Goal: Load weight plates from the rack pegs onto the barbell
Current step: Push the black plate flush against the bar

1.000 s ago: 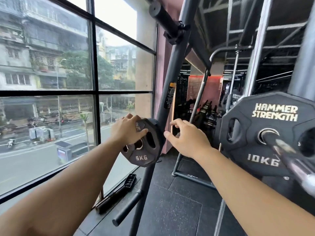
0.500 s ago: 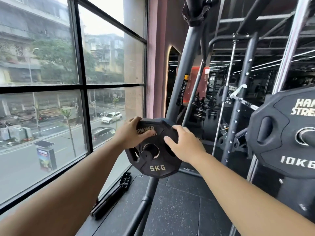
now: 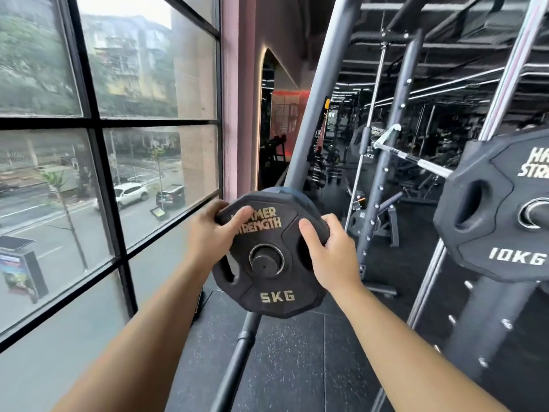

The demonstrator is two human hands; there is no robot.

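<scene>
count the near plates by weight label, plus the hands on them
5kg plate: 1
10kg plate: 1
hands gripping the 5kg plate: 2, left hand and right hand
total: 4
farther background plates are too blurred to count

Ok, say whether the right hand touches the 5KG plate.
Touching. Head view: the right hand grips the 5KG plate, thumb on its face, fingers round its rim.

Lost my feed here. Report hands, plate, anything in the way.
Left hand, right hand both grip 5KG plate. Plate on rack peg. 10KG plate on barbell, to the right.
</scene>
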